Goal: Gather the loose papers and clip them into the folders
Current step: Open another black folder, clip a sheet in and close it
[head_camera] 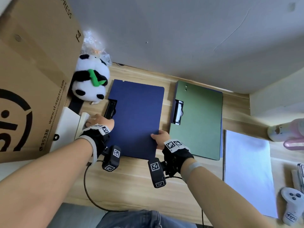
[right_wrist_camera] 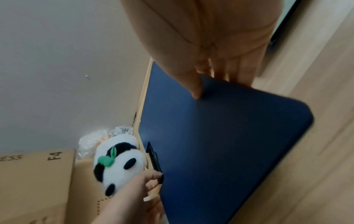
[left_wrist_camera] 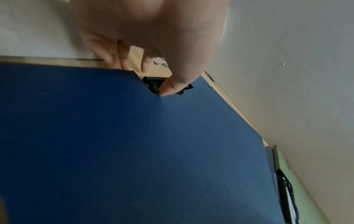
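Observation:
A closed dark blue folder lies on the wooden desk, its black clip at the left edge. My left hand grips that left edge just below the clip. In the left wrist view its thumb presses on the cover by the clip notch, with the fingers curled past the edge. My right hand pinches the folder's near right edge, thumb on top and fingers underneath. A green folder lies closed to the right. A stack of white papers lies further right.
A large cardboard box stands at the left with a plush panda beside it. A white box sits by my left hand. A pink object and a white controller lie at the right. The wall runs behind the desk.

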